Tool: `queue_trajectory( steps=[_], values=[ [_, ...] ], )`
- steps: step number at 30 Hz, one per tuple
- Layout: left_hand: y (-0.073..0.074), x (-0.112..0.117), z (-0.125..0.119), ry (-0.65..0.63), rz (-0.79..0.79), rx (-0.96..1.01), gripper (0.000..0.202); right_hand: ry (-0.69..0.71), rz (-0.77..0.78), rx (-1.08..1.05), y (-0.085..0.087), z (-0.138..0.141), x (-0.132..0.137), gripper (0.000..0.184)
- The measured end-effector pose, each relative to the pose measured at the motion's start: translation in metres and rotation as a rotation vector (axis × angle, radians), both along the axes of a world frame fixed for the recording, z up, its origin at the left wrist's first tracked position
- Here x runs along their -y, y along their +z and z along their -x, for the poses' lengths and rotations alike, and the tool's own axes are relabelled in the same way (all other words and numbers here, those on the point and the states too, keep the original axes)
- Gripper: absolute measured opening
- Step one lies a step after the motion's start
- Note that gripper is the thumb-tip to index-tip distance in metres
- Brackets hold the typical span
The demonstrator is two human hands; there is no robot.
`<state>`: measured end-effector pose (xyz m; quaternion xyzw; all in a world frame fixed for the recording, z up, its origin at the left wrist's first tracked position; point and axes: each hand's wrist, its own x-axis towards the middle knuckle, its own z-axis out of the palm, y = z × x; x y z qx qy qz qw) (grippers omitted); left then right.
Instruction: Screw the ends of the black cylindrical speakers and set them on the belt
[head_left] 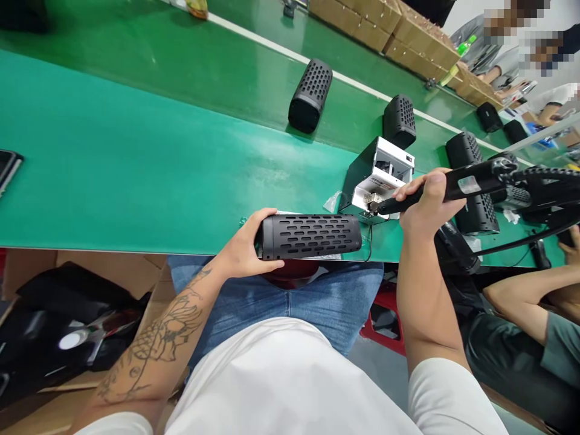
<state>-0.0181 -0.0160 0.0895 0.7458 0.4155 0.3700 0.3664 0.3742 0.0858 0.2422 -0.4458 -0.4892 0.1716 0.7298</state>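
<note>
A black speaker housing [312,235] with a slotted grille lies at the near edge of the bench. My left hand [248,249] grips its left end, thumb on the near side and fingers on the far side. In my right hand [428,202] is a black electric screwdriver [460,182], held level with its tip pointing left. That tip is at the front outlet of a white and black screw feeder [385,175]; any screw on it is too small to make out. A small clear plastic scrap [332,201] lies beside the feeder.
Beyond the green mat stand similar speaker housings [311,95], [399,121], with a larger one [471,193] at right. A black cable [528,238] crosses there. Cardboard boxes [385,27] line the far side. A co-worker's arm [528,296] is at right, a phone [8,166] at left.
</note>
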Motion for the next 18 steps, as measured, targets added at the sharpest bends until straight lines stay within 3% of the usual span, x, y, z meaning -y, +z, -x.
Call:
queue_trajectory(
  steps=[5,8,11,14,18],
  values=[
    [0.003,0.000,-0.001,0.011,0.030,0.014,0.121,0.097,-0.034,-0.050,0.027,0.014,0.034,0.040],
    [0.005,0.000,-0.003,0.005,0.051,0.026,0.123,0.332,-0.152,-0.061,0.049,0.039,0.069,0.041],
    [0.005,-0.001,-0.004,-0.003,0.052,0.050,0.126,0.625,-0.093,-0.042,0.065,0.077,0.106,0.039],
    [0.006,-0.001,-0.006,-0.009,0.060,0.073,0.129,0.783,0.026,-0.025,0.066,0.117,0.124,0.036],
    [0.010,0.000,-0.011,-0.008,0.073,0.097,0.131,0.932,-0.066,-0.001,0.044,0.153,0.113,0.028]
  ],
)
